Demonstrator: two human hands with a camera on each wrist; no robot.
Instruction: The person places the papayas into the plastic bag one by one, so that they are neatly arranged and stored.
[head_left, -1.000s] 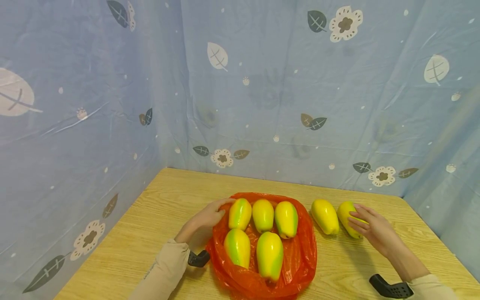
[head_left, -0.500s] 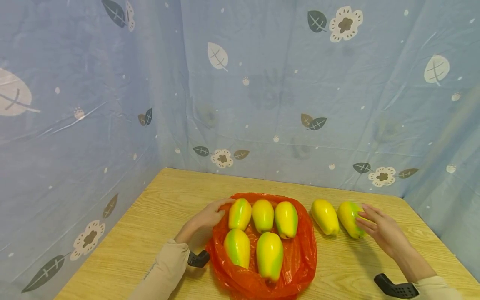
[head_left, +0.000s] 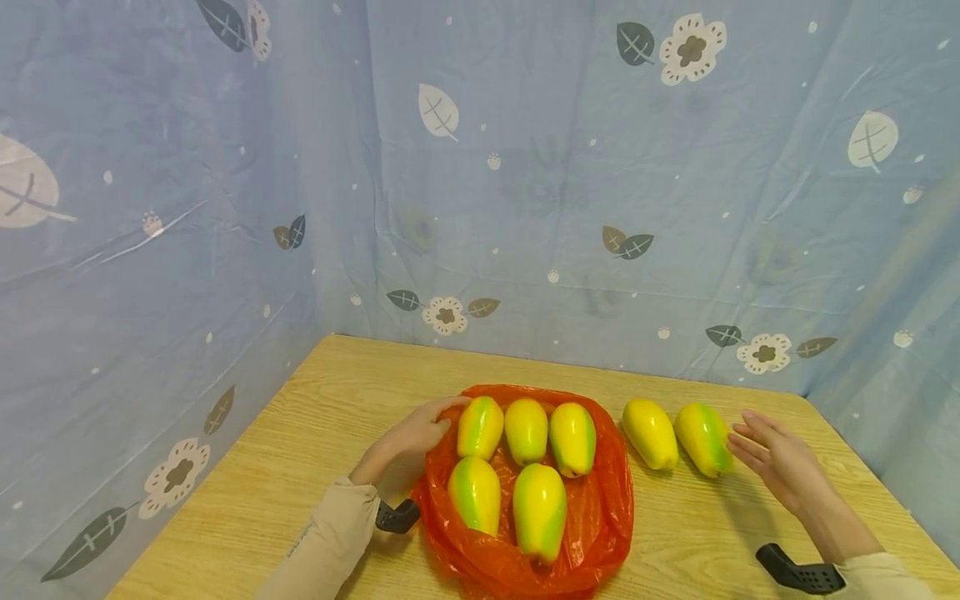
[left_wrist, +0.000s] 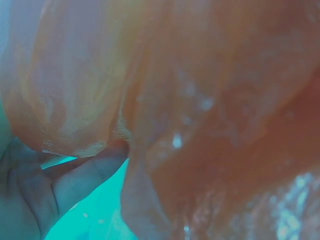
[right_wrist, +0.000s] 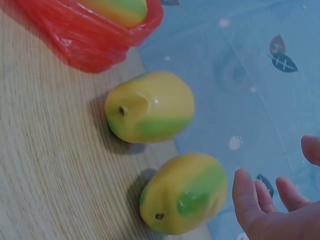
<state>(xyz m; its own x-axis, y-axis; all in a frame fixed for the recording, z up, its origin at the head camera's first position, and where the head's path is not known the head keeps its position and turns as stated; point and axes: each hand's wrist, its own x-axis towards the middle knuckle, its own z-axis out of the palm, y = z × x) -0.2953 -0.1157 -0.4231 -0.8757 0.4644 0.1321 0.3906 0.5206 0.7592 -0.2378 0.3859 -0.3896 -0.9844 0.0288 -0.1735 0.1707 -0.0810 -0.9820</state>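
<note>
A red plastic bag (head_left: pixel 592 533) stands spread wide on the table with several glossy yellow-green papayas (head_left: pixel 540 512) in it. My left hand (head_left: pixel 415 431) grips the bag's left rim; in the left wrist view the thumb (left_wrist: pixel 90 175) lies against the thin plastic, and the bag hides other fingers. To the right of the bag lie two more papayas, the nearer one (head_left: pixel 649 434) close to its rim and the outer one (head_left: pixel 703 439) beside it. My right hand (head_left: pixel 780 462) is just right of the outer papaya, fingers loosely extended, holding nothing.
The wooden table (head_left: pixel 360 375) runs back to a blue curtain (head_left: pixel 525 208) printed with leaves and flowers, which also closes off the left and right sides. A black wrist mount (head_left: pixel 798 571) sits at my right sleeve, another (head_left: pixel 397 517) at my left.
My right hand has drawn back a little to the right, away from the outer papaya, which now shows more fully. The left hand and the bag have stayed in place.
</note>
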